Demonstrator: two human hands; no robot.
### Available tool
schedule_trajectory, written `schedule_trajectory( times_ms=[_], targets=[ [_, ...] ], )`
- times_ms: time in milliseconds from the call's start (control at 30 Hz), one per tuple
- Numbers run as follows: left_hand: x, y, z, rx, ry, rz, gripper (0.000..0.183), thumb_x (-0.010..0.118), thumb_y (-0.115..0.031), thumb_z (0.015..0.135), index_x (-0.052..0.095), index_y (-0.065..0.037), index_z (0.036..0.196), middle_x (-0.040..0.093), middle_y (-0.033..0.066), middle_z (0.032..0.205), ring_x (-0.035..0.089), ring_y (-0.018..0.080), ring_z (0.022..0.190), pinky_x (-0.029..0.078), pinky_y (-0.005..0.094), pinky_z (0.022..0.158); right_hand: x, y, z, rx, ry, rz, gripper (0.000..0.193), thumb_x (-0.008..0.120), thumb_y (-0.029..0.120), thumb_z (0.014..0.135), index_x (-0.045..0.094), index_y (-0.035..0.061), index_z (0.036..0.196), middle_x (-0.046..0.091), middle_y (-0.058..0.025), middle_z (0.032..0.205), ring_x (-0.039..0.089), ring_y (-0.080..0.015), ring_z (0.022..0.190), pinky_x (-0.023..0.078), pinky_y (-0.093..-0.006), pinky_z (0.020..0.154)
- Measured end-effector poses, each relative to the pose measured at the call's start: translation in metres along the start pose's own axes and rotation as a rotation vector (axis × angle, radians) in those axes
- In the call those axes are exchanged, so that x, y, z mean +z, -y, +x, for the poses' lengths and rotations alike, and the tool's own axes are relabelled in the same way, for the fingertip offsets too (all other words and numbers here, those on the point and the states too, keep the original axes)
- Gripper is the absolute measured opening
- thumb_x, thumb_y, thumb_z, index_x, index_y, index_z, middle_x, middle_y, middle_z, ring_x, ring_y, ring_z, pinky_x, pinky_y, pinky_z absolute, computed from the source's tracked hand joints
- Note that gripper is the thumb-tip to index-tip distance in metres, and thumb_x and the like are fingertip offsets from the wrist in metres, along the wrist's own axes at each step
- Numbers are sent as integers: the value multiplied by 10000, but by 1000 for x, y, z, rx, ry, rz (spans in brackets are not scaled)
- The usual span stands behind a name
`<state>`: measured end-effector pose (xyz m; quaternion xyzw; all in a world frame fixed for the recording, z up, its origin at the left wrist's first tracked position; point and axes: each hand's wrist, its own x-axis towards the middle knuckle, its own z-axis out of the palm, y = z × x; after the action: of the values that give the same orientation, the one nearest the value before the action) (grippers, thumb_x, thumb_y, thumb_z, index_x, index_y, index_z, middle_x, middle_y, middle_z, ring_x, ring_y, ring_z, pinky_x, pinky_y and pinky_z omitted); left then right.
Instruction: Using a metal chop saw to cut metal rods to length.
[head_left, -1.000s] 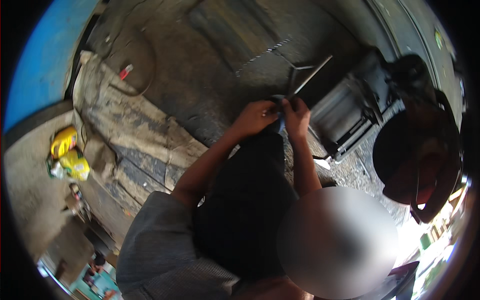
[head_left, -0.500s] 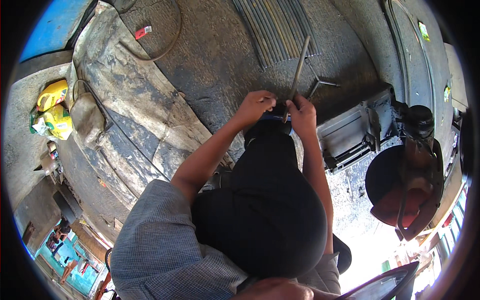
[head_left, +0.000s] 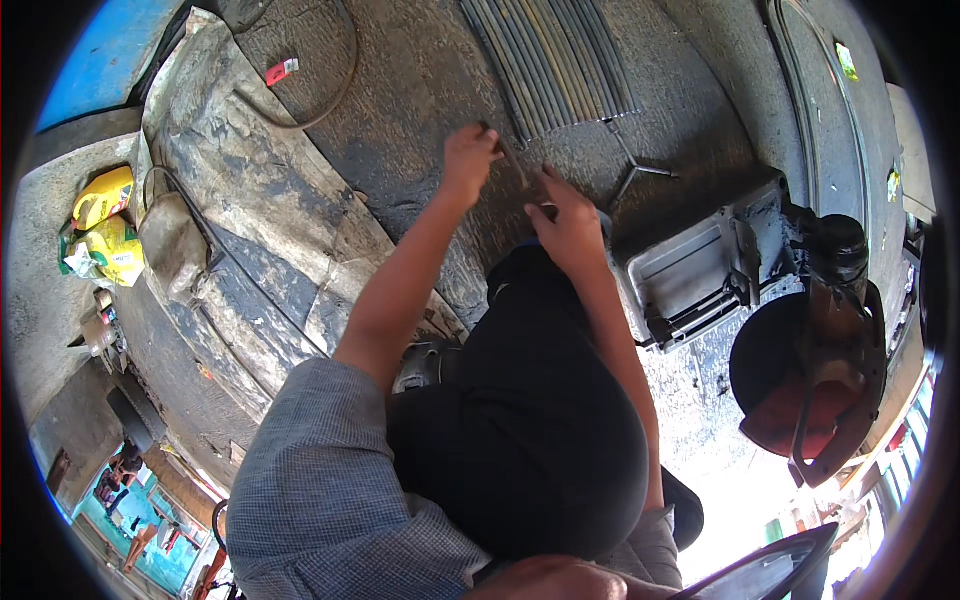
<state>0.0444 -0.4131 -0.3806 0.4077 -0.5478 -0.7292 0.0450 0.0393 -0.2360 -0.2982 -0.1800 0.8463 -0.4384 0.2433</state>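
Above my dark-clothed knee I have a thin metal rod [head_left: 514, 165] between my two hands. My left hand [head_left: 468, 165] pinches its far end. The near end meets the thumb and forefinger of my right hand [head_left: 570, 218], where the fingers partly hide it. Just beyond my hands, a row of similar metal rods [head_left: 550, 70] lies side by side on the ground. A Y-shaped wrench [head_left: 632, 165] rests right of my right hand, beside the row's near end.
To the right stand a grey metal base with a clamp [head_left: 690, 260] and a machine with a round, dark-red guard [head_left: 800, 390]. A stained sheet [head_left: 270, 190] covers ground at the left. Yellow packages [head_left: 105, 215] lie farther left. A bent hose [head_left: 345, 80] curves at the back.
The rod has swung from standing up in my right hand to slanting between both hands. My left hand has moved forward and left; my right hand has shifted left.
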Motion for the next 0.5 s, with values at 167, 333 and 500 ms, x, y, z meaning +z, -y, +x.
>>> schedule_trajectory(
  times_ms=[167, 333, 500],
  targets=[
    [-23, -34, 80, 89, -106, 489, 245, 611, -145, 875, 609, 71, 991, 630, 149, 862, 629, 218, 804, 523, 344, 686, -4, -42, -45, 5, -207, 130, 348, 648, 67, 783, 609, 14, 1126, 656, -160, 1049, 667, -267, 908, 504, -351, 820],
    [-5, -50, 95, 256, -140, 1037, 355, 653, -239, 850, 611, 52, 1049, 645, 196, 853, 640, 320, 788, 503, 461, 691, -2, -67, -86, 233, -297, 208, 274, 627, 72, 825, 623, 10, 1092, 672, -137, 1000, 669, -217, 880, 505, -322, 790],
    [8, -46, 91, 248, -119, 991, 410, 675, -246, 832, 596, 66, 1084, 645, 203, 846, 643, 321, 809, 504, 449, 691, -7, -79, -100, 284, -384, 322, 248, 609, 59, 840, 626, 2, 1080, 675, -111, 985, 655, -167, 844, 499, -289, 771]
  ],
)
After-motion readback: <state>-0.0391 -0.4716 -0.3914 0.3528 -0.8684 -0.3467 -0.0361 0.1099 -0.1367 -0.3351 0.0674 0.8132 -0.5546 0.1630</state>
